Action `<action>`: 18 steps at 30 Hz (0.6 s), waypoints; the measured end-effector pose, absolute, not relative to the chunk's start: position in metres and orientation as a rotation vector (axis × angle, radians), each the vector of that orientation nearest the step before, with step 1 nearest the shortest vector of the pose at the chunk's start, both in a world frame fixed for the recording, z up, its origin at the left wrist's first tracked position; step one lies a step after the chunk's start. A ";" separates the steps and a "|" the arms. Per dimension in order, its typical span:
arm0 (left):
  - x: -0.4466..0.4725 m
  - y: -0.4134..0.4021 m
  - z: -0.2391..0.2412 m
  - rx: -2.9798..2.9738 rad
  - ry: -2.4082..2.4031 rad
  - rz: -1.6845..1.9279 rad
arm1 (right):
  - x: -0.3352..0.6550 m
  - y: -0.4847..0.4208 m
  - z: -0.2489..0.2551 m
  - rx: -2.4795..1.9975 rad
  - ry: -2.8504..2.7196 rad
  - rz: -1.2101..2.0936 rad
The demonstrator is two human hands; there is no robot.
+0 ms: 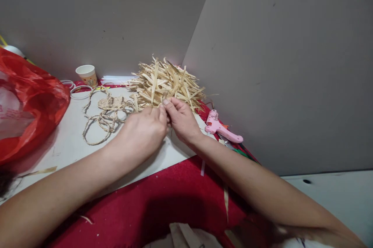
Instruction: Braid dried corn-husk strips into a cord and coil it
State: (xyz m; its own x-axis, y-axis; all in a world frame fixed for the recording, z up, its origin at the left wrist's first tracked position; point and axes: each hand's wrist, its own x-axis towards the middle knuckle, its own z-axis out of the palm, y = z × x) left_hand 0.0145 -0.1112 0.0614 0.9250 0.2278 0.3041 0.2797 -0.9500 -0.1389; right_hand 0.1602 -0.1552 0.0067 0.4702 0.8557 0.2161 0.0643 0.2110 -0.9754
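Note:
My left hand [148, 125] and my right hand [183, 119] meet just in front of a heap of dry straw strips [167, 81]. Both are closed, with thumbs and fingertips pinched together. A pale straw strip [164, 96] shows at the right thumb; most of what lies between the fingers is hidden behind the left hand. To the left of my hands, a loose braided straw cord [100, 125] lies in loops around a small flat woven straw piece [112, 102].
A white board [72, 139] lies on a red cloth [140, 201]. At left are a red plastic bag [49, 88], a paper cup [87, 75] and white rings [81, 92]. On the right rests a pink glue gun [221, 128]. Grey panels [262, 46] enclose the back and right.

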 end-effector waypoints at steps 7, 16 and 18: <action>0.014 -0.072 0.079 -3.782 -0.944 -1.046 | 0.162 -0.164 0.016 -1.235 -1.000 0.730; 0.018 -0.059 0.068 -4.339 -1.342 -0.662 | 0.154 -0.167 0.022 -1.255 -1.162 0.724; 0.016 -0.058 0.073 -4.421 -1.378 -0.513 | 0.155 -0.168 0.023 -1.242 -1.172 0.785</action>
State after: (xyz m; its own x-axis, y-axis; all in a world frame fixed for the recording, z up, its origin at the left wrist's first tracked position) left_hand 0.0163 -0.0582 0.0726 0.8951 0.4055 -0.1852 0.1856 0.0386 0.9819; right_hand 0.1550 -0.1678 0.0229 0.2660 0.9351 0.2340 0.1394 0.2029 -0.9692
